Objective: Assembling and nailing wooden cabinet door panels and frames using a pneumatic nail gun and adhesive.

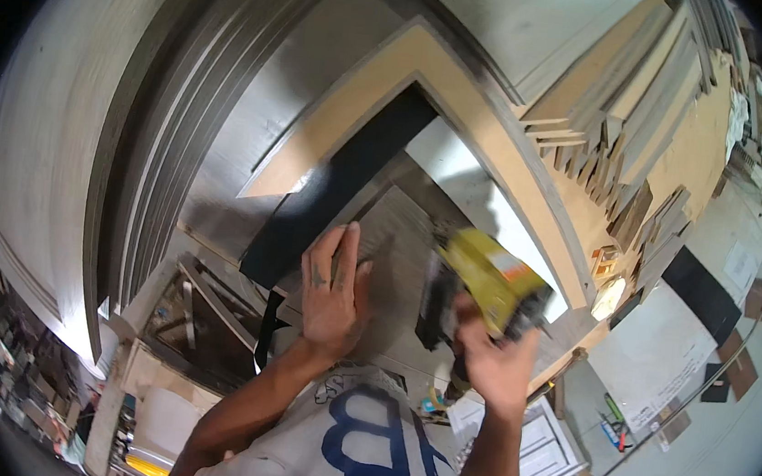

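Note:
My left hand point(335, 290) lies flat, fingers together, pressing on a grey wooden panel point(404, 240) in front of me. My right hand point(494, 354) grips a yellow and black power nailer point(487, 280), blurred by motion, held over the right part of the same panel. A black strip point(340, 188) runs diagonally just left of my left hand. Beyond it lies a tan frame corner point(452, 75).
Tall grey door panels point(72, 116) lean at the left. Stacked wooden mouldings point(631, 115) lie at the upper right on a tan sheet. A white cabinet door point(544, 446) and small tools point(616, 421) rest on the floor at lower right. Clutter fills the lower left.

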`<state>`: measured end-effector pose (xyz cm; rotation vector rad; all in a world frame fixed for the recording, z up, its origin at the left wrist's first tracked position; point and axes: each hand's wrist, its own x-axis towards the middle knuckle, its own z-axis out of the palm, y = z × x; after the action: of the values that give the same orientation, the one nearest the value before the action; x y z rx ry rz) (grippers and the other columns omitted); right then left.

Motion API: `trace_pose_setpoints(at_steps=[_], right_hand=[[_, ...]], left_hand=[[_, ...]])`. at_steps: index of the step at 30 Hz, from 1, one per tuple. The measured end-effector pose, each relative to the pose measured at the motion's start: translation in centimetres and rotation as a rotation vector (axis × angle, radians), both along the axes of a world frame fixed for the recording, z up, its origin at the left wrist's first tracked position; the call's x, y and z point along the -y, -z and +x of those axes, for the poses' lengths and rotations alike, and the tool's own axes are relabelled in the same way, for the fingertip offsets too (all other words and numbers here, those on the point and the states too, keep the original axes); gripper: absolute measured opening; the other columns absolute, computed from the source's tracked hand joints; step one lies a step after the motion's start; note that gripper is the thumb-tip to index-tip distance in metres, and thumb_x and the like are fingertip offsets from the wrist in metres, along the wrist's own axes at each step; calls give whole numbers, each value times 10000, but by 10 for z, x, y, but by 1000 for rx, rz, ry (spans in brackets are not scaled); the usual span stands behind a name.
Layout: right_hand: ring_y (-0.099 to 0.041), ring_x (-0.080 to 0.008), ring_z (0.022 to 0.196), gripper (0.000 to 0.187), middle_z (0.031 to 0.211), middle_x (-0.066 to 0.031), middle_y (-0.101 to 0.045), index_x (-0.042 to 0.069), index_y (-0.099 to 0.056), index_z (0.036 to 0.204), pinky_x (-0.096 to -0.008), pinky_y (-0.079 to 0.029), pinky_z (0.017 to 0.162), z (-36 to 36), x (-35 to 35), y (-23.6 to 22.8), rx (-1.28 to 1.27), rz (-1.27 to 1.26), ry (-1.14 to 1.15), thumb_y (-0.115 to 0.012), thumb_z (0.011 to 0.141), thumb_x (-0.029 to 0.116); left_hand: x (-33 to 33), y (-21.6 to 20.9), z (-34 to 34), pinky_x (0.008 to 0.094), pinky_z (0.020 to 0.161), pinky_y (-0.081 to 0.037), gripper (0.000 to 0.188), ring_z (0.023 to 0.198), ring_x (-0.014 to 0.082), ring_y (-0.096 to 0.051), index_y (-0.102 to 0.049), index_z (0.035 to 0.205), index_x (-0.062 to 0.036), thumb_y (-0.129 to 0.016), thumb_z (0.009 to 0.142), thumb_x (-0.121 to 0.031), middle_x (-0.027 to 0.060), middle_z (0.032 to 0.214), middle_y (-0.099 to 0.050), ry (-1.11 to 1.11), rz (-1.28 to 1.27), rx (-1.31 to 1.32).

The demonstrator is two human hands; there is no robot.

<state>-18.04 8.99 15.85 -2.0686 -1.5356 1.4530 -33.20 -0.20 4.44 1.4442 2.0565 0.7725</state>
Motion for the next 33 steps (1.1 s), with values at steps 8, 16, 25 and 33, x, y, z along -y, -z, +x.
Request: trace_pose_setpoints(at_steps=[8, 16, 25, 33], right_hand=[[-658, -123, 807, 242, 914, -58, -711, -44, -666, 1108, -290, -535, 736, 125, 89, -24, 61, -5, 511, -724, 925, 104], [-696, -119, 873, 231, 977, -87, -751, -58, -694, 1081, -273, -534, 789, 118, 98, -9, -115, -101, 632, -739, 894, 70], [-721, -146, 707, 143, 762, -105, -730, -34, -714, 951, -290, -535, 661, 94, 71, 7, -74, -128, 596, -739, 878, 86], [-578, -49, 621, 149, 746, -1, -650, -38, -684, 986, -225, -449, 552, 91, 73, 13, -91, -39, 578, -733, 906, 77]], left_hand=[[-53, 15, 48, 509, 1182, -299, 510, 1298, 311, -465, -536, 1368, -4, -684, 907, -165, 139, 1331, -524, 734, 115, -64], [-68, 31, 76, 468, 1020, -407, 470, 1119, 319, -556, -534, 1341, -26, -661, 896, -106, 132, 1179, -592, 854, 220, -72], [-72, 32, 77, 460, 981, -413, 479, 1104, 312, -557, -524, 1335, 1, -660, 887, -100, 139, 1176, -591, 890, 218, -126], [-74, 30, 78, 468, 986, -408, 482, 1117, 317, -554, -527, 1334, 20, -654, 886, -104, 152, 1190, -589, 891, 208, -114]])
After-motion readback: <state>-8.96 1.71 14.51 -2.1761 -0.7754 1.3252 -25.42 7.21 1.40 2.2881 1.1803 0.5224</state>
